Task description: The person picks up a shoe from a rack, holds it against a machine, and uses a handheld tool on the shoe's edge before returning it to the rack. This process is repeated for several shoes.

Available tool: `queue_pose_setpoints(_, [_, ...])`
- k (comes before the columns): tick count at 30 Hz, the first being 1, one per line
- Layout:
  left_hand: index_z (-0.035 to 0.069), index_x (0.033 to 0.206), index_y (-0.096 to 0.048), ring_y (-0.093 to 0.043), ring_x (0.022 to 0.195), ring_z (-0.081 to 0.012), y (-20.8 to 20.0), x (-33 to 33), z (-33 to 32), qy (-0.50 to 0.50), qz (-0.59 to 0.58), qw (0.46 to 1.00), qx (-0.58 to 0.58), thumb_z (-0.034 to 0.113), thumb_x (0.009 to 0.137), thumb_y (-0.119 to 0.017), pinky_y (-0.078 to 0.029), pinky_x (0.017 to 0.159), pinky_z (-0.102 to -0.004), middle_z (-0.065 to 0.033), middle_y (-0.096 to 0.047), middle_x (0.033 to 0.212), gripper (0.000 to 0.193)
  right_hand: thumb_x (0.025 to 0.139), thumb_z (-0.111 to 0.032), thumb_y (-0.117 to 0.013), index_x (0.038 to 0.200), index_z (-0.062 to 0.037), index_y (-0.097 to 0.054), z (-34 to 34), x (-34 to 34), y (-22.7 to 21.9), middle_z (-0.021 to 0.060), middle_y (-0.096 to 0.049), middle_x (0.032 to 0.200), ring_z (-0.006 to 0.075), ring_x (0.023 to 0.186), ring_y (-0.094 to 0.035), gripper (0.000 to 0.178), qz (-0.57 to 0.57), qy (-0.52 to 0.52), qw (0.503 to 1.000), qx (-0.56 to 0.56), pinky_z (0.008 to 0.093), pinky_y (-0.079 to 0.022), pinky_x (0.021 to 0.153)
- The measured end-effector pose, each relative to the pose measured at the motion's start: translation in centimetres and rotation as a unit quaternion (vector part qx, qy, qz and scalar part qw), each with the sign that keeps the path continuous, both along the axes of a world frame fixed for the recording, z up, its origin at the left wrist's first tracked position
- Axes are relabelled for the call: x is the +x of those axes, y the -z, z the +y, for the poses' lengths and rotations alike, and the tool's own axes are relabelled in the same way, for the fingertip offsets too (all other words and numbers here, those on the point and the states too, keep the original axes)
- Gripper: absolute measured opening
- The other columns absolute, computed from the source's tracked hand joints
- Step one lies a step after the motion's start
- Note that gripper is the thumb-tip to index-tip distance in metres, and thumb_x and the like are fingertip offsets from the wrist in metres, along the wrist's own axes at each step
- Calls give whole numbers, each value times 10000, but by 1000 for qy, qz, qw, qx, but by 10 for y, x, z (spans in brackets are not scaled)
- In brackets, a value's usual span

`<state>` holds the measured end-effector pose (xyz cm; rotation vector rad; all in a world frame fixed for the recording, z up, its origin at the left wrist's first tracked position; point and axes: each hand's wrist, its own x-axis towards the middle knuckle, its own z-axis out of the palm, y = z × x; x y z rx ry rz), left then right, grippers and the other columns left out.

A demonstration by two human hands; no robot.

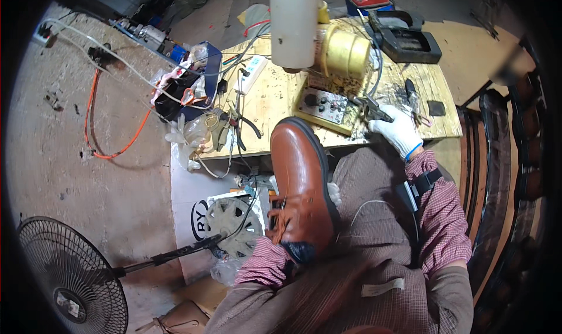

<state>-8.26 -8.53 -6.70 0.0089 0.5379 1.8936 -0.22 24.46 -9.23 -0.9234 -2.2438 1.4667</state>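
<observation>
A brown leather lace-up boot point(297, 164) with a dark sole edge stands toe-up in front of me. My left hand point(334, 193), in a white glove, is mostly hidden behind it; a bit of glove shows at the boot's right side, holding it. My right hand point(400, 129), also in a white glove, is closed around a dark handheld tool point(372, 109) at the table's near edge. Just left of that tool sits a yellow control box point(321, 107) with knobs. The tool's exact kind cannot be made out.
A white cylinder point(294, 27) and a yellow round housing point(345, 52) rise over the wooden table point(266, 123). A cluttered blue bin point(212, 71) and cables lie to the left. A black fan point(73, 281) stands lower left, and a rack point(494, 152) lines the right.
</observation>
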Motion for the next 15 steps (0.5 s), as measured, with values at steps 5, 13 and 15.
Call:
queue_pose_setpoints(5, [106, 1614, -451, -553, 1374, -313, -28, 13, 31, -26, 77, 996, -29, 728, 1069, -494, -482, 1157, -467, -111, -547, 1551, 828, 978, -213, -755, 1252, 8, -783, -38, 51, -86, 64, -814, 1086, 131, 898, -718, 353, 159, -20, 936, -312, 272, -576, 792])
queue_pose_setpoints(13, [97, 1569, -492, -573, 1289, -275, -38, 25, 65, -2, 118, 991, -61, 710, 1089, -472, -498, 1107, -432, -105, -578, 1472, 778, 920, -183, -834, 1270, 24, -760, -94, 118, -168, 104, -807, 1099, 185, 952, -754, 414, 187, -43, 958, -212, 323, -596, 841])
queue_pose_setpoints(15, [95, 1557, -502, -578, 1268, -265, -34, 28, 63, 25, 102, 993, -59, 705, 1094, -467, -502, 1094, -423, -104, -586, 1452, 767, 890, -168, -866, 1280, 32, -726, -97, 117, -162, 136, -783, 1115, 234, 984, -757, 460, 188, -60, 976, -98, 343, -594, 853])
